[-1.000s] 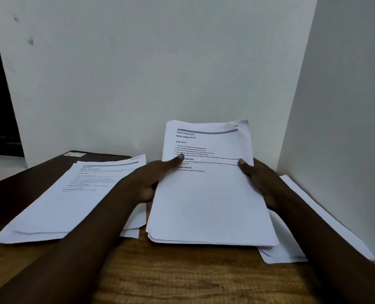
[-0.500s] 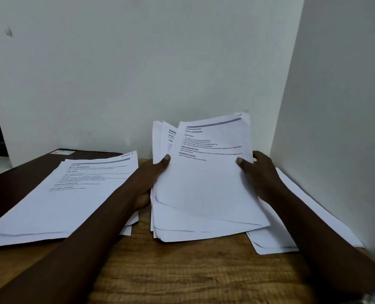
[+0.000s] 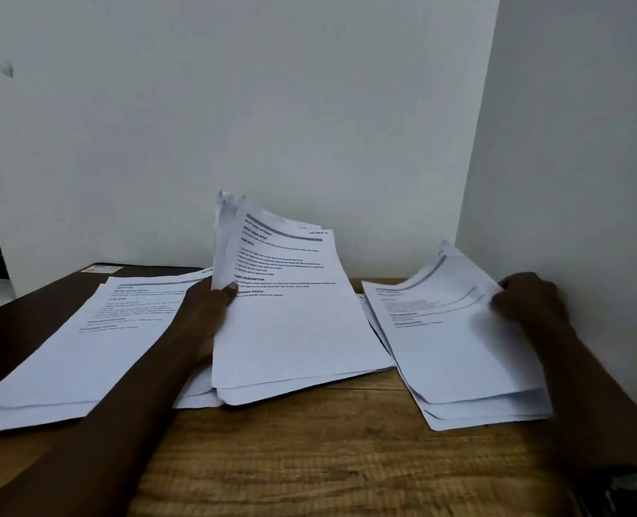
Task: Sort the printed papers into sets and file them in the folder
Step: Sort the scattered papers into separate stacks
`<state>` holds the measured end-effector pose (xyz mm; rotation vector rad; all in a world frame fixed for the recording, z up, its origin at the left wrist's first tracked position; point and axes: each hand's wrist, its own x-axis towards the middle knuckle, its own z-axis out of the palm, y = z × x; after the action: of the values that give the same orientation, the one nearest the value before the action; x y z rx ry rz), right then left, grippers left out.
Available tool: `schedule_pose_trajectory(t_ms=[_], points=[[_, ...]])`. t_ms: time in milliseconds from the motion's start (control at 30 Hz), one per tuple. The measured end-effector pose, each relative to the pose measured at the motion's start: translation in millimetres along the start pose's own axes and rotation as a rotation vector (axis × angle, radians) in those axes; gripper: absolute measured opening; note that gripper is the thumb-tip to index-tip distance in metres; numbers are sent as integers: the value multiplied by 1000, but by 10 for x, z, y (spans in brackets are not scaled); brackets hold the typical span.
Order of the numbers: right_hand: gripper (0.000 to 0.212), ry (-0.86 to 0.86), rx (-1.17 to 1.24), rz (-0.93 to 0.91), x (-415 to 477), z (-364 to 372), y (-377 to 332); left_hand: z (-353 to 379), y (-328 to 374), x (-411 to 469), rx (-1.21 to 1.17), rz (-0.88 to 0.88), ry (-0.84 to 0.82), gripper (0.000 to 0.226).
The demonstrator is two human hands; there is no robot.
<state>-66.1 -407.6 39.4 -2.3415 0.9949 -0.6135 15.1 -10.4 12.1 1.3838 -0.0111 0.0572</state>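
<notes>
My left grip [image 3: 207, 315] clasps the middle stack [image 3: 294, 330] at its left edge; my right grip [image 3: 531, 304] pinches the right stack [image 3: 454, 352]. Both thin white stacks sit on the grained wooden desk [image 3: 309, 460], print blurred.

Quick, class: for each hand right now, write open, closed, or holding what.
Left hand: grips the middle stack, thumb on top.
Right hand: grips the edge of the top paper on the right pile.
</notes>
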Motion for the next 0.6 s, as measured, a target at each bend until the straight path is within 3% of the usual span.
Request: schedule_pose_trajectory(t_ms=[100, 200, 267, 333, 400, 500, 600], points=[[46, 89, -7, -52, -134, 129, -87, 24, 9, -1, 11, 8, 2, 28], [53, 200, 3, -432, -351, 320, -314, 27, 22, 5, -3, 8, -1, 28], [54, 16, -40, -618, -442, 495, -437, 26, 28, 3, -10, 12, -13, 28], [68, -292, -216, -559, -489, 683, -473, 21, 30, -5, -12, 13, -16, 26], [78, -491, -378, -478, -475, 770, -402, 12, 28, -9, -25, 10, -24, 27], [82, -503, -384, -447, -395, 718, -306, -21, 29, 16, -43, 11, -28, 28], [66, -362, 86, -470, -504, 627, -459, -24, 34, 24, -64, 19, -67, 29]])
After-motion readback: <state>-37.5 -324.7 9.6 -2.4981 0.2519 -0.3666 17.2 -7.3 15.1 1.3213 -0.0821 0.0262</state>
